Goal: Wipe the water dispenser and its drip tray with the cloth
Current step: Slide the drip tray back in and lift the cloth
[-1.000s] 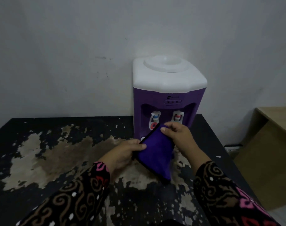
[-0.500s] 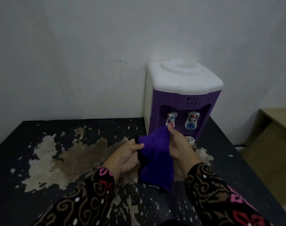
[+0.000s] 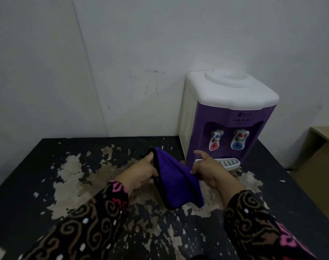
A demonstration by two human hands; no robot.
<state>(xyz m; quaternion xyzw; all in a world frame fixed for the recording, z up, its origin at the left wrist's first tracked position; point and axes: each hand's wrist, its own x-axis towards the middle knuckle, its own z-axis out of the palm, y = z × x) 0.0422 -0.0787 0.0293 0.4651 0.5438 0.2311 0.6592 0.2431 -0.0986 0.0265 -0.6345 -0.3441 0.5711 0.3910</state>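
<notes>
A purple and white water dispenser [image 3: 229,109] stands at the back right of the table, against the wall, with a red tap and a blue tap on its front. Its white drip tray [image 3: 230,163] juts out at the base. I hold a purple cloth [image 3: 176,182] with a black hem between both hands, above the table and in front of the dispenser. My left hand [image 3: 143,171] grips the cloth's left edge. My right hand [image 3: 208,169] pinches its right side, forefinger stretched out, just in front of the drip tray.
The black table [image 3: 38,184] has large patches of peeled surface. A pale wall rises behind it. A light wooden desk [image 3: 323,139] stands lower at the right, beyond the table's right edge.
The view has swung left, so the dispenser sits further right. My right hand dropped from in front of the taps to tray height, and the cloth is now stretched out between both hands.
</notes>
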